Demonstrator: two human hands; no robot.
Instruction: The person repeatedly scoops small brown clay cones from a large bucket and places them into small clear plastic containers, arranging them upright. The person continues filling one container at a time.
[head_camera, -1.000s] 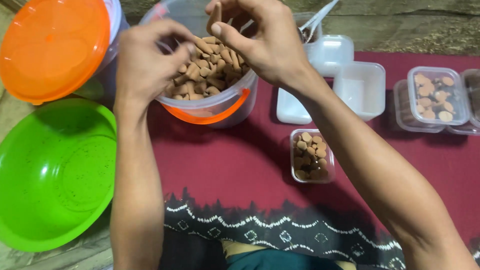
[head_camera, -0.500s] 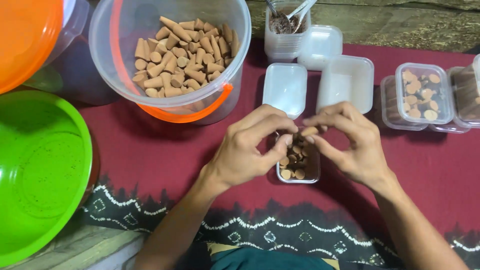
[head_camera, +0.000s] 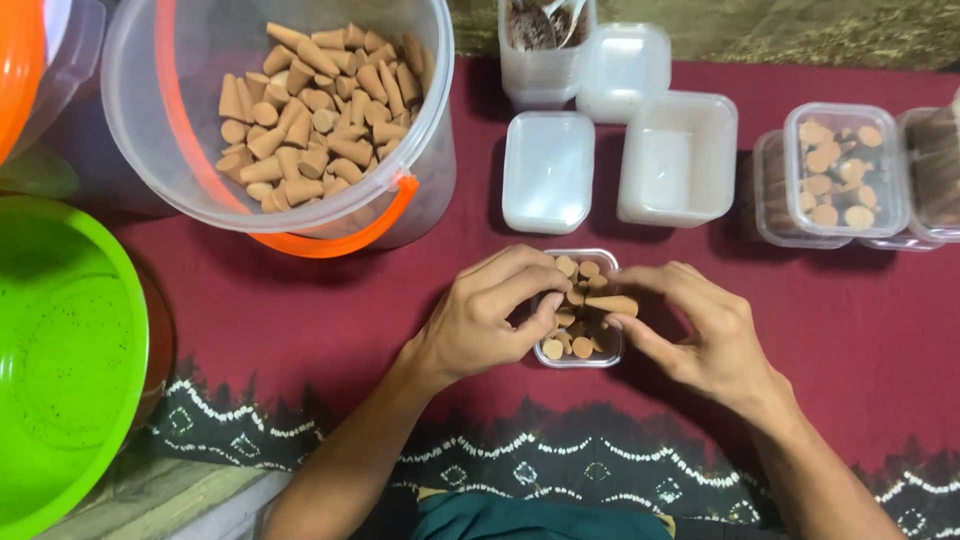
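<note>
Both hands meet over the small clear tub (head_camera: 578, 352) sitting near the middle of the maroon cloth (head_camera: 300, 330), packed with tan cones; the left hand (head_camera: 478, 322) curls its fingers on the tub's left rim, thumb pressing down among the cones, while the right hand (head_camera: 700, 335) pinches a single cone (head_camera: 612, 305) lying sideways above the tub; far left, the big clear bucket (head_camera: 420, 170) holds loose cones, empty white tubs (head_camera: 676, 160) lie beyond
</note>
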